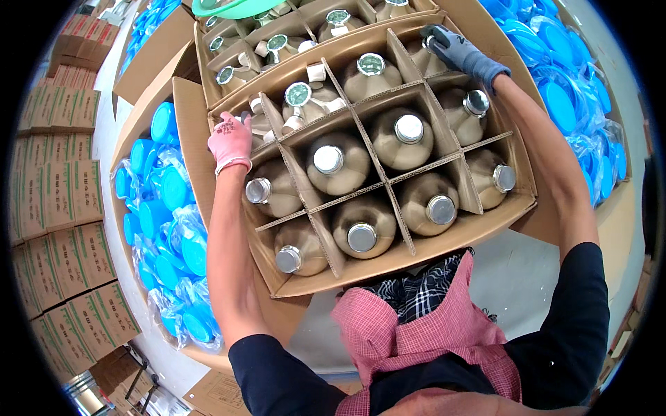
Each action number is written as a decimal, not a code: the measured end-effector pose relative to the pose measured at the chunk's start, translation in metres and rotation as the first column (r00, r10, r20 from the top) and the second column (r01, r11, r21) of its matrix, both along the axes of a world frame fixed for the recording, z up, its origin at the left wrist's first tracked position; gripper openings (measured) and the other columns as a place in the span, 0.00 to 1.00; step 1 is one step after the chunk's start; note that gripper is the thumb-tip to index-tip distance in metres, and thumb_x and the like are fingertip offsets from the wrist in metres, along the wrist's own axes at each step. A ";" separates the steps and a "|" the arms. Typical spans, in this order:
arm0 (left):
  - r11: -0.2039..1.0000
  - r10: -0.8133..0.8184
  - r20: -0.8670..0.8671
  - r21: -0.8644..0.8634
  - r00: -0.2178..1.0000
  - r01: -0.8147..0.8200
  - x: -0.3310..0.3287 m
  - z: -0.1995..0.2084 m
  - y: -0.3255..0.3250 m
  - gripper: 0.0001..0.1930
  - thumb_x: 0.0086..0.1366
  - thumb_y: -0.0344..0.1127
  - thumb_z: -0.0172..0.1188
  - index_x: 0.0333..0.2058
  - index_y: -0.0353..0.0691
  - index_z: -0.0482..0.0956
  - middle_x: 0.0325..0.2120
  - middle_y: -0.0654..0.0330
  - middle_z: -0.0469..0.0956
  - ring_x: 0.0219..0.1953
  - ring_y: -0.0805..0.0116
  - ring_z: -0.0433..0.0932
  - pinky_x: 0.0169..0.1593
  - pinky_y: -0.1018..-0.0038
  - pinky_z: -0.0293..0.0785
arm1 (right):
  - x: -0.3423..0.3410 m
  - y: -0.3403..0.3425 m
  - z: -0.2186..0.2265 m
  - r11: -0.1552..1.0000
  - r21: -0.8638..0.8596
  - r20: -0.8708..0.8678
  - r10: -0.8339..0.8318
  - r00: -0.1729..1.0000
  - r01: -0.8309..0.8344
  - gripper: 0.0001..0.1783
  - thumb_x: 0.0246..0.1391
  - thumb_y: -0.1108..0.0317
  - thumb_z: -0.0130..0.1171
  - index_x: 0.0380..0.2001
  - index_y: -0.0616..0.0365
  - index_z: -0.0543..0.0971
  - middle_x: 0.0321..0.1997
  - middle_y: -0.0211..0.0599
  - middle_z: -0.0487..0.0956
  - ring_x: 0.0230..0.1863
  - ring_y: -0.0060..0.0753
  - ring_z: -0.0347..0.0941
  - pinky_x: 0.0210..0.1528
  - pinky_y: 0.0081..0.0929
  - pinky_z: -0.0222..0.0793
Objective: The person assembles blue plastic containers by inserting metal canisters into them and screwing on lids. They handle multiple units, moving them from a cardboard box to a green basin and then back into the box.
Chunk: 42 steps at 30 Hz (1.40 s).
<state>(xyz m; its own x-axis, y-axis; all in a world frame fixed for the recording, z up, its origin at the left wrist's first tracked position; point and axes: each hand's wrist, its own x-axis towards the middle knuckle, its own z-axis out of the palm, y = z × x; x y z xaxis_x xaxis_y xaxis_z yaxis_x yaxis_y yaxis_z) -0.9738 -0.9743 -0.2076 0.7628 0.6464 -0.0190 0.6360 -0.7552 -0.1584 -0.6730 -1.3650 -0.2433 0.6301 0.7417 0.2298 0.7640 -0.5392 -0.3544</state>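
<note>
A divided cardboard carton (347,277) in front of me holds several large round bottles, one per compartment. In the near rows the bottles wear silver caps (361,237). Farther back, an uncapped bottle (297,94) shows a greenish open mouth, with small white pieces (316,72) near it; another open bottle (371,64) stands to its right. My left hand (232,142), in a pink glove, is closed over the carton's left rim. My right hand (461,54), in a grey-blue glove, has its fingers closed around the silver top of the bottle in the far right compartment.
Behind stands another divided carton (239,90) with open-mouthed bottles, a green basin (236,8) above it. Bagged blue lids (173,187) fill a box at the left; more blue lids (555,104) lie at the right. Stacked cartons (62,201) line the far left.
</note>
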 end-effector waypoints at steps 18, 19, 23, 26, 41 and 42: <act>0.989 -0.149 -0.158 -0.022 0.976 0.147 0.014 -0.026 0.034 0.24 0.57 0.54 0.51 0.43 0.39 0.72 0.44 0.52 0.75 0.46 0.54 0.74 0.48 0.61 0.69 | -0.135 0.201 0.068 0.899 -0.320 0.134 0.357 0.925 -0.300 0.21 0.50 0.59 0.57 0.48 0.51 0.73 0.42 0.45 0.75 0.45 0.44 0.73 0.48 0.37 0.67; 0.991 -0.116 -0.141 0.046 0.983 0.123 0.027 -0.029 0.017 0.23 0.56 0.51 0.55 0.43 0.40 0.72 0.44 0.52 0.75 0.46 0.55 0.74 0.47 0.61 0.69 | -0.140 0.216 0.053 0.860 -0.485 0.252 0.313 0.916 -0.160 0.22 0.51 0.56 0.56 0.47 0.53 0.72 0.39 0.42 0.76 0.40 0.42 0.75 0.45 0.40 0.69; 0.961 -0.257 0.358 -0.005 0.898 0.277 0.016 -0.027 0.017 0.23 0.51 0.44 0.62 0.42 0.36 0.71 0.41 0.51 0.75 0.45 0.56 0.74 0.49 0.63 0.68 | -0.149 0.265 0.016 0.830 -0.456 0.224 -0.241 0.944 0.320 0.20 0.56 0.54 0.49 0.47 0.54 0.73 0.35 0.38 0.77 0.35 0.42 0.76 0.40 0.41 0.70; 0.912 -0.118 0.572 -0.261 0.812 0.316 0.028 0.002 -0.015 0.21 0.48 0.43 0.65 0.36 0.36 0.73 0.34 0.52 0.77 0.40 0.54 0.76 0.44 0.68 0.71 | -0.107 0.247 -0.023 0.952 -0.284 0.265 -0.034 0.964 0.112 0.20 0.52 0.54 0.53 0.47 0.49 0.74 0.36 0.42 0.77 0.37 0.44 0.75 0.41 0.46 0.67; 0.866 -0.428 0.331 -0.117 0.841 0.487 0.062 -0.024 -0.081 0.33 0.58 0.59 0.52 0.55 0.41 0.63 0.43 0.47 0.69 0.45 0.47 0.70 0.48 0.56 0.66 | -0.105 0.134 0.007 0.977 -0.013 0.203 0.212 0.956 -0.214 0.15 0.50 0.58 0.55 0.38 0.54 0.72 0.41 0.54 0.69 0.38 0.54 0.71 0.41 0.43 0.70; 0.866 -0.429 0.327 -0.117 0.842 0.487 0.064 -0.022 -0.080 0.33 0.58 0.59 0.52 0.55 0.41 0.63 0.43 0.47 0.69 0.45 0.47 0.70 0.48 0.56 0.66 | -0.098 0.137 0.007 0.977 -0.010 0.200 0.211 0.957 -0.213 0.15 0.50 0.58 0.55 0.38 0.54 0.72 0.41 0.54 0.69 0.38 0.54 0.71 0.41 0.43 0.70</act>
<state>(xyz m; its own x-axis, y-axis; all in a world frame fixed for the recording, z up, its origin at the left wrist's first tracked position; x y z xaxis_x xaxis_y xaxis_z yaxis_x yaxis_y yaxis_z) -0.9101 -1.0541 -0.2298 0.9612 0.2272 0.1562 0.2045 -0.9676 0.1483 -0.7713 -1.2282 -0.2366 0.3995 0.8501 0.3432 0.9159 -0.3541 -0.1890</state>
